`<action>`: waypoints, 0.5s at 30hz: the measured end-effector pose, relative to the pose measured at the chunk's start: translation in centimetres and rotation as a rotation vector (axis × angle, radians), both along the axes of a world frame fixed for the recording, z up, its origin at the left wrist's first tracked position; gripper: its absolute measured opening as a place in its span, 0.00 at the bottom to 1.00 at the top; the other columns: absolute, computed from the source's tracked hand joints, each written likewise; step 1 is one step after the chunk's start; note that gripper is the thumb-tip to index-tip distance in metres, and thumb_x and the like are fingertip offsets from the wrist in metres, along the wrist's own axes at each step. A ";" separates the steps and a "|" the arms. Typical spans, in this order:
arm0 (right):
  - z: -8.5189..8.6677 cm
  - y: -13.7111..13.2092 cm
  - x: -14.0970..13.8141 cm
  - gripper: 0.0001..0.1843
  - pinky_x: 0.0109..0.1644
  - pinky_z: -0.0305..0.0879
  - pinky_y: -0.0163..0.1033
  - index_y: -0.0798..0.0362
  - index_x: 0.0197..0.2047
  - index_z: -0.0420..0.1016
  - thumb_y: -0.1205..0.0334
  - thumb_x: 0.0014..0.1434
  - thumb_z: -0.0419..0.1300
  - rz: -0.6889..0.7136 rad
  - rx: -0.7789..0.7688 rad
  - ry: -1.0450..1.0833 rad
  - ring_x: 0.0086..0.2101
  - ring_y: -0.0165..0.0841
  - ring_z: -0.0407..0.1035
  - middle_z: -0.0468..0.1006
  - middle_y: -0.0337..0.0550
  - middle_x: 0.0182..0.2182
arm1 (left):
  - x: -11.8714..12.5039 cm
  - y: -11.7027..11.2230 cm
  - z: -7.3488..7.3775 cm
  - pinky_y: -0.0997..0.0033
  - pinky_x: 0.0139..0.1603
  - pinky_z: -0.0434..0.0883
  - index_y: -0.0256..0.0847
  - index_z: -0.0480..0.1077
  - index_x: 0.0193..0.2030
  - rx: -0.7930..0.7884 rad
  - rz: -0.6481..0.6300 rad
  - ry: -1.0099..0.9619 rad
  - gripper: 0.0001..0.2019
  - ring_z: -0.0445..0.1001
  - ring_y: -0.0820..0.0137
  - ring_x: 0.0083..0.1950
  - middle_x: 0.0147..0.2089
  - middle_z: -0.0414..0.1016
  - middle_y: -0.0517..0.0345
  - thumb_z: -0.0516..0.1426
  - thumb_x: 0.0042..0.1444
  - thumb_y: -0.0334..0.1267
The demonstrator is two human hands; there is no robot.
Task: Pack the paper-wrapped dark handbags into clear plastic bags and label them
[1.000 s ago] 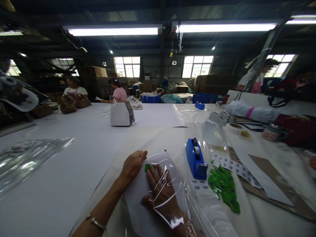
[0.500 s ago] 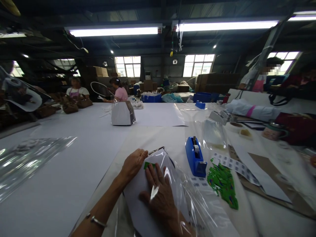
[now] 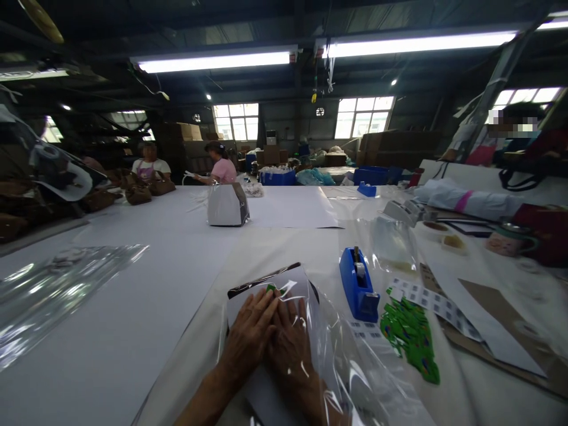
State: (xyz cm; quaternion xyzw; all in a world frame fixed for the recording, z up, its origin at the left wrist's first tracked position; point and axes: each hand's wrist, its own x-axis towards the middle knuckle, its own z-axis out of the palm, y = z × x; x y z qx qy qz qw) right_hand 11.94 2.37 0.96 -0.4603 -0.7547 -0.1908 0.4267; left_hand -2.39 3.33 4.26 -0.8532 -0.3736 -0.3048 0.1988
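Note:
A white panel-like item with a dark edge (image 3: 237, 305) lies in front of me. Clear plastic wrap (image 3: 331, 346) covers it and spreads to the right. My left hand (image 3: 248, 331) rests flat on its upper part, fingers stretched out together. Beside it, my right hand (image 3: 290, 346) also lies flat, with the clear film over its back and wrist. Both hands' fingertips meet near a small green tag (image 3: 276, 290), which they partly hide. Neither hand grips anything.
Right of my hands stand a blue tape dispenser (image 3: 358, 287), a pile of green tags (image 3: 410, 337) and a sheet of printed labels (image 3: 437, 305). Clear plastic sheets (image 3: 66, 284) lie at left. A wrapped white and grey item (image 3: 228, 205) stands farther back. Co-workers sit beyond.
My left hand has left the item's top edge and now lies flat beside my right hand. The green tag is more covered. The view has shifted slightly left.

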 end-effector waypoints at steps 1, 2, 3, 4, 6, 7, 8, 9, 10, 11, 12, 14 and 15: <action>0.3 0.0 0.1 0.30 0.68 0.51 0.61 0.56 0.70 0.54 0.62 0.66 0.48 -0.005 0.011 -0.023 0.64 0.50 0.57 0.70 0.50 0.62 | 0.1 -0.2 -0.2 0.51 0.68 0.66 0.40 0.53 0.70 0.013 -0.004 0.009 0.27 0.60 0.59 0.71 0.67 0.66 0.48 0.50 0.65 0.33; 0.5 0.0 0.2 0.30 0.67 0.51 0.59 0.57 0.70 0.55 0.62 0.66 0.48 -0.018 0.015 -0.040 0.63 0.50 0.58 0.71 0.50 0.61 | 0.2 -0.3 -0.3 0.53 0.68 0.66 0.39 0.51 0.71 0.015 -0.009 0.006 0.28 0.60 0.61 0.71 0.67 0.66 0.48 0.50 0.65 0.32; 0.6 0.0 0.3 0.30 0.67 0.53 0.58 0.57 0.70 0.56 0.62 0.66 0.48 -0.033 0.008 -0.047 0.63 0.49 0.58 0.71 0.50 0.60 | 0.2 -0.3 -0.4 0.54 0.68 0.67 0.39 0.50 0.71 0.013 -0.015 -0.005 0.28 0.61 0.62 0.70 0.67 0.67 0.48 0.50 0.65 0.32; 0.6 0.1 0.4 0.30 0.65 0.54 0.56 0.58 0.69 0.57 0.62 0.65 0.49 -0.035 0.001 -0.035 0.61 0.49 0.59 0.72 0.50 0.59 | 0.2 -0.3 -0.4 0.55 0.68 0.67 0.40 0.49 0.72 0.007 -0.024 -0.021 0.29 0.62 0.62 0.70 0.66 0.68 0.48 0.50 0.66 0.33; 0.5 0.3 0.5 0.29 0.62 0.58 0.54 0.58 0.67 0.60 0.65 0.64 0.50 -0.007 -0.005 0.012 0.58 0.48 0.63 0.74 0.51 0.56 | 0.1 -0.2 -0.2 0.55 0.68 0.68 0.41 0.49 0.72 -0.021 -0.031 -0.050 0.28 0.64 0.63 0.69 0.66 0.68 0.48 0.50 0.66 0.34; 0.4 0.4 0.5 0.28 0.61 0.60 0.54 0.58 0.66 0.61 0.66 0.63 0.50 0.013 -0.006 0.040 0.57 0.47 0.64 0.75 0.51 0.54 | 0.1 -0.3 -0.2 0.54 0.67 0.68 0.42 0.50 0.72 -0.036 -0.032 -0.061 0.28 0.64 0.62 0.69 0.66 0.68 0.48 0.50 0.66 0.35; 0.4 0.5 0.5 0.28 0.60 0.61 0.53 0.57 0.66 0.62 0.67 0.63 0.50 0.034 -0.003 0.055 0.55 0.46 0.66 0.76 0.50 0.52 | 0.1 -0.4 -0.1 0.54 0.67 0.68 0.42 0.50 0.71 -0.047 -0.034 -0.067 0.27 0.64 0.62 0.69 0.66 0.68 0.48 0.50 0.66 0.36; 0.4 0.6 0.4 0.27 0.60 0.61 0.52 0.56 0.66 0.62 0.67 0.63 0.50 0.047 -0.004 0.062 0.54 0.45 0.67 0.76 0.49 0.51 | 0.1 -0.5 -0.1 0.55 0.68 0.67 0.41 0.51 0.71 -0.051 -0.038 -0.066 0.27 0.63 0.62 0.69 0.66 0.67 0.48 0.50 0.66 0.36; 0.5 0.6 0.4 0.27 0.59 0.62 0.52 0.55 0.66 0.62 0.67 0.64 0.49 0.048 -0.007 0.062 0.53 0.45 0.67 0.77 0.48 0.51 | 0.1 -0.7 -0.1 0.55 0.69 0.66 0.41 0.51 0.71 -0.046 -0.044 -0.058 0.27 0.62 0.62 0.70 0.67 0.67 0.47 0.50 0.66 0.36; 0.5 0.6 0.4 0.26 0.59 0.62 0.52 0.53 0.66 0.62 0.67 0.65 0.48 0.037 -0.010 0.057 0.54 0.44 0.67 0.77 0.48 0.52 | 0.1 -0.8 -0.1 0.55 0.70 0.64 0.41 0.51 0.71 -0.038 -0.044 -0.047 0.27 0.61 0.62 0.70 0.67 0.66 0.48 0.50 0.66 0.36; 0.5 0.6 0.4 0.26 0.60 0.62 0.52 0.53 0.66 0.62 0.65 0.66 0.48 0.021 -0.013 0.048 0.55 0.45 0.67 0.76 0.47 0.54 | 0.0 -1.0 -0.1 0.54 0.72 0.61 0.41 0.52 0.71 -0.024 -0.034 -0.041 0.27 0.59 0.63 0.71 0.67 0.66 0.48 0.51 0.65 0.35; 0.4 0.4 0.4 0.27 0.62 0.60 0.54 0.54 0.68 0.60 0.60 0.67 0.49 -0.006 -0.046 0.017 0.59 0.47 0.63 0.72 0.48 0.60 | -0.6 -1.0 -0.1 0.51 0.75 0.53 0.44 0.54 0.70 -0.003 0.046 -0.081 0.27 0.55 0.62 0.73 0.69 0.64 0.50 0.52 0.65 0.33; 0.4 0.3 0.5 0.29 0.64 0.59 0.56 0.56 0.69 0.57 0.57 0.67 0.51 -0.011 -0.077 -0.003 0.61 0.49 0.60 0.69 0.49 0.62 | -1.1 -0.9 -0.1 0.48 0.75 0.50 0.46 0.55 0.69 -0.005 0.113 -0.141 0.26 0.53 0.61 0.74 0.70 0.62 0.50 0.51 0.65 0.34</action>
